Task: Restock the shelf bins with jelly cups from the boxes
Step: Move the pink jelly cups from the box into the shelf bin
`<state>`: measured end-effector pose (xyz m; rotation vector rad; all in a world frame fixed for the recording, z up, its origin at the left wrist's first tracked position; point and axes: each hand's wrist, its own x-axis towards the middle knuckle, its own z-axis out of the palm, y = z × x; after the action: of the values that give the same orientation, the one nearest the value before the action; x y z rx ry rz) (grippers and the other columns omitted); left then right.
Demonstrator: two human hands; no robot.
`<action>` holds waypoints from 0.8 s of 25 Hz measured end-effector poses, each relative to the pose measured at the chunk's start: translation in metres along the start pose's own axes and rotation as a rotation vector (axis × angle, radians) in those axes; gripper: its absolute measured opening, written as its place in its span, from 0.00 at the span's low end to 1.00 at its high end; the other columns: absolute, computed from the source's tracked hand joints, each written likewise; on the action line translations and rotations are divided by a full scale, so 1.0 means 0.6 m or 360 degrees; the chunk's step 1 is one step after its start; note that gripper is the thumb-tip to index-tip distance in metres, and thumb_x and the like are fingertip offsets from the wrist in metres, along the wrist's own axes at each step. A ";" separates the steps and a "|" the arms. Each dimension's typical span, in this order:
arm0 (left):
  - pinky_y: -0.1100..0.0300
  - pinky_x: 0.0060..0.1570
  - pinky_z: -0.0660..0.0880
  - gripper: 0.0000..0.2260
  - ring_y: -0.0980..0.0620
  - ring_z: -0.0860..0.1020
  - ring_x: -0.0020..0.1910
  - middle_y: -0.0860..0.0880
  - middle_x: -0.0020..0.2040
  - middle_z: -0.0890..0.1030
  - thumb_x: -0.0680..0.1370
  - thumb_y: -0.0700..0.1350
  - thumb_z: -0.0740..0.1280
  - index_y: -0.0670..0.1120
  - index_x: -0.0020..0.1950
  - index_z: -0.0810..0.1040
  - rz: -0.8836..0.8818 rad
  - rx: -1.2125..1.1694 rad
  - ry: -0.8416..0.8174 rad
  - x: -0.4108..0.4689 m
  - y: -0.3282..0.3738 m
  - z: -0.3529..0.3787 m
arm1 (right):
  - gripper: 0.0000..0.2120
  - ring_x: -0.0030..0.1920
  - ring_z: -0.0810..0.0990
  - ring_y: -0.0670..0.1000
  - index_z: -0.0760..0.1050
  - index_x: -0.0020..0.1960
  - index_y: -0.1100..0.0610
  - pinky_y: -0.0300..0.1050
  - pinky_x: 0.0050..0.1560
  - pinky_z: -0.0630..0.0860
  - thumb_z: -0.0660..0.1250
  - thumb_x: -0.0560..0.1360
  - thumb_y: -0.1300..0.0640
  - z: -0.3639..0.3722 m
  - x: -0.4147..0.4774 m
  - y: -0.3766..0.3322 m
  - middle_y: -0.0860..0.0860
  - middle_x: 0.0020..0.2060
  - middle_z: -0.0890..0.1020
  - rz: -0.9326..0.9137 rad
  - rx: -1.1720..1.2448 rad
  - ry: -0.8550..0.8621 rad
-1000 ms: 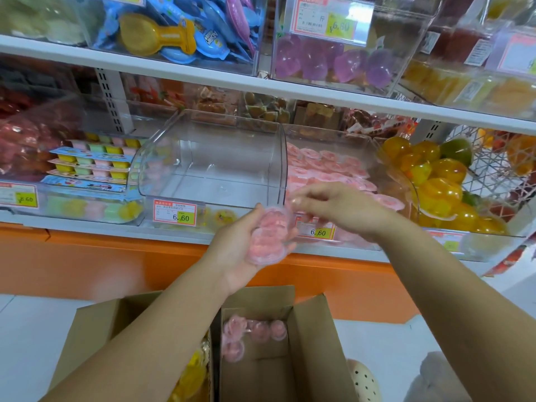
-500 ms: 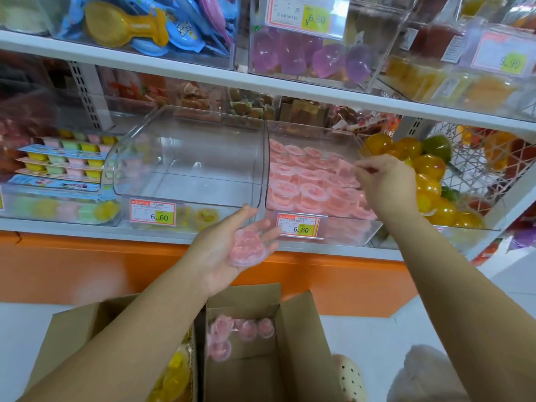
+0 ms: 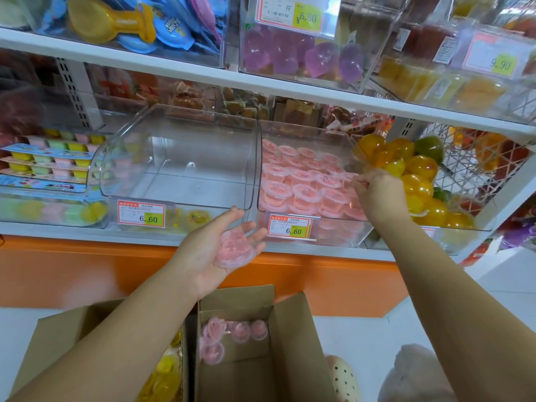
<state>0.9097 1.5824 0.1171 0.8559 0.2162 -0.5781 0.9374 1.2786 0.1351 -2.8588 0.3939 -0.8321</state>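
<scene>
**A:** In our left palm, what do we carry?

**B:** A few pink jelly cups [image 3: 235, 248], lying on the left hand [image 3: 213, 252], which is held in front of the lower shelf [image 3: 72, 229]. The palm faces up and the fingers are spread and nearly straight. Nothing is gripped; the cups only rest there.

**A:** And our right hand [image 3: 380, 195]?

**B:** It reaches into the pink bin [image 3: 342, 232]. Its fingertips are drawn together in a pinch on the rim of a single cup [image 3: 346, 177] at the right of the top layer. The binned cups [image 3: 293, 181] lie lid up in rows across most of that bin.

**A:** What do we see beside it?

**B:** On the left, right against it, is a clear bin [image 3: 179, 158] with a curved front. A price tag [image 3: 289, 226] reading 6.60 hangs on the pink bin. On the right is a bin of orange and yellow jellies [image 3: 417, 172].

**A:** Below us?

**B:** An open cardboard box [image 3: 293, 343] on the floor [image 3: 362, 343] holds more pink cups [image 3: 232, 333] in its far left corner. A second box [image 3: 58, 340] stands against its left side. It holds yellow cups [image 3: 166, 372], partly hidden by our left forearm.

**A:** Above?

**B:** The upper shelf [image 3: 174, 65] bears purple jellies [image 3: 304, 53] in a bin.
</scene>
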 end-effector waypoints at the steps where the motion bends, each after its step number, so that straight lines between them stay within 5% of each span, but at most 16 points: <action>1: 0.52 0.38 0.84 0.09 0.43 0.86 0.45 0.40 0.52 0.82 0.80 0.45 0.66 0.42 0.58 0.78 -0.0002 0.0000 -0.0001 0.000 0.000 -0.001 | 0.09 0.53 0.77 0.60 0.82 0.51 0.65 0.46 0.51 0.70 0.66 0.77 0.61 0.000 -0.001 -0.001 0.61 0.52 0.81 -0.0018 0.0006 -0.0023; 7: 0.52 0.40 0.84 0.11 0.44 0.86 0.45 0.41 0.51 0.82 0.79 0.44 0.67 0.42 0.59 0.77 -0.0001 0.0024 0.0014 -0.004 0.001 -0.001 | 0.11 0.49 0.77 0.62 0.81 0.47 0.68 0.48 0.47 0.68 0.61 0.79 0.63 0.011 -0.009 0.010 0.63 0.48 0.81 -0.0149 -0.0077 -0.0185; 13: 0.49 0.40 0.84 0.11 0.42 0.84 0.47 0.39 0.48 0.82 0.81 0.43 0.64 0.40 0.61 0.76 -0.0054 -0.0148 -0.0072 -0.017 0.008 0.009 | 0.10 0.50 0.79 0.53 0.82 0.53 0.58 0.42 0.50 0.71 0.63 0.80 0.58 -0.034 -0.032 -0.038 0.54 0.50 0.83 0.0068 0.0403 0.0122; 16: 0.46 0.45 0.83 0.15 0.41 0.84 0.50 0.37 0.51 0.82 0.81 0.35 0.61 0.38 0.67 0.73 -0.0040 -0.0305 -0.0127 -0.019 0.017 0.019 | 0.05 0.43 0.79 0.44 0.81 0.51 0.49 0.39 0.47 0.74 0.68 0.77 0.54 -0.075 -0.060 -0.127 0.45 0.45 0.83 -0.0092 0.0888 -0.0397; 18: 0.46 0.49 0.83 0.19 0.40 0.84 0.51 0.34 0.57 0.80 0.79 0.31 0.58 0.39 0.70 0.71 -0.0028 -0.0397 -0.0167 -0.014 0.022 0.019 | 0.13 0.46 0.77 0.41 0.79 0.56 0.46 0.31 0.48 0.71 0.74 0.72 0.53 -0.093 -0.091 -0.188 0.44 0.50 0.79 -0.0464 0.1013 -0.0890; 20: 0.45 0.54 0.81 0.25 0.39 0.82 0.55 0.34 0.61 0.79 0.74 0.31 0.59 0.37 0.72 0.69 -0.0042 -0.0416 -0.0181 -0.007 0.024 0.019 | 0.22 0.53 0.73 0.40 0.76 0.60 0.46 0.31 0.53 0.70 0.77 0.68 0.54 -0.090 -0.112 -0.222 0.44 0.55 0.76 -0.0833 0.1017 -0.1072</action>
<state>0.9136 1.5828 0.1354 0.5660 0.1945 -0.6065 0.8814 1.4223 0.1736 -2.4116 -0.6056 0.0256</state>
